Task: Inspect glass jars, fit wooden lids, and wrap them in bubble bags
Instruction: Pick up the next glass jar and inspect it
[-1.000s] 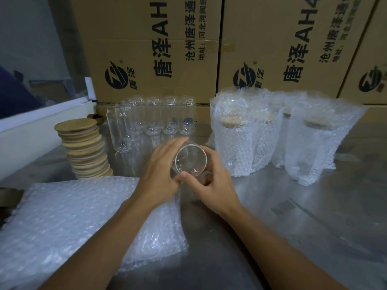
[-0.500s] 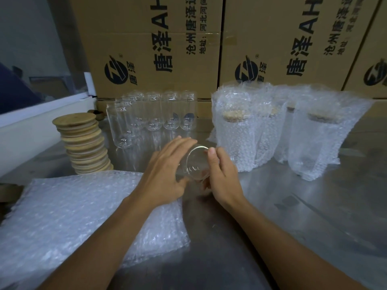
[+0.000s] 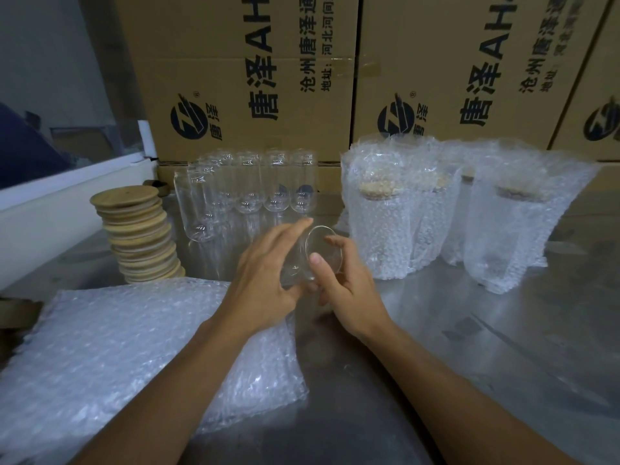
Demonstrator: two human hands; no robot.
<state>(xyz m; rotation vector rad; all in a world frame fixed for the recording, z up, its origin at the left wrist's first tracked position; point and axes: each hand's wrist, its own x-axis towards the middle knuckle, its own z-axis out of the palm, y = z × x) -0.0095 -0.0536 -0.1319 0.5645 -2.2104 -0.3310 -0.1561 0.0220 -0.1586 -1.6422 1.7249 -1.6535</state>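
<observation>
Glass jar (image 3: 318,253), clear and round, lies tilted on its side between both hands above the steel table (image 3: 503,347), its mouth now turned more to the right than a second ago; the left hand (image 3: 265,273) cups it with long, nearly straight fingers while the right hand (image 3: 345,280) pinches the rim with thumb and fingers. Left of this jar stands one stack of flat wooden lids (image 3: 137,234) beside a pile of knobbly bubble bags (image 3: 134,357); behind it a cluster of bare jars (image 3: 248,189), too overlapped to count, and right of it at least four wrapped jars (image 3: 379,223).
</observation>
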